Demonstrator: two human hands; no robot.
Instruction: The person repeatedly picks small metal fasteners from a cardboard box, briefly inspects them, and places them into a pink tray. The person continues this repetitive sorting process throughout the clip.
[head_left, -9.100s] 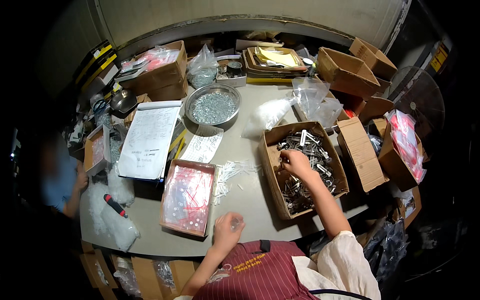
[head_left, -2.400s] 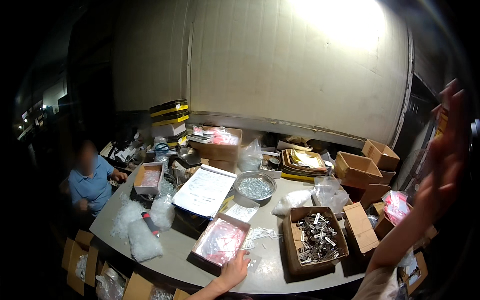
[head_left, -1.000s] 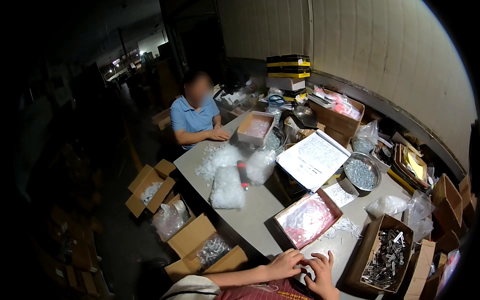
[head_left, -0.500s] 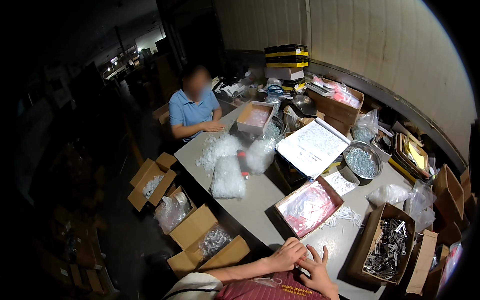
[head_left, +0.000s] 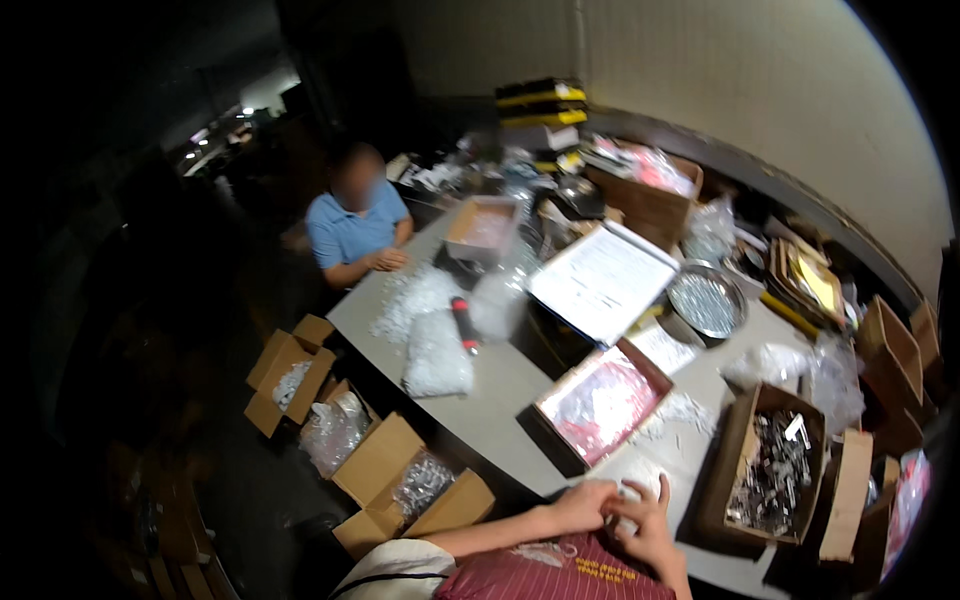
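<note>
My left hand [head_left: 584,506] is closed, its fingertips meeting those of my right hand at the near table edge. Whatever it pinches is too small and blurred to name. My right hand [head_left: 645,524] has two fingers raised while its thumb side bends in against the left fingers; what lies between is hidden. Just beyond them stands an open carton of clear and pink plastic bags [head_left: 605,400]. Small white plastic pieces [head_left: 683,412] lie loose beside that carton. To the right is a cardboard box [head_left: 712,500] filled with dark and shiny metal clips [head_left: 775,465].
A clipboard with papers [head_left: 605,282] and a steel bowl of metal parts [head_left: 708,303] stand mid-table. A full clear bag [head_left: 437,358] and a pile of white pieces [head_left: 412,302] lie left. Across sits a person in blue [head_left: 358,228]. Open cartons [head_left: 385,462] stand below the left edge.
The whole view has shifted and blurred, with the table's things now lying further left. My hands stay together; the right one has risen slightly, its fingers bent differently.
</note>
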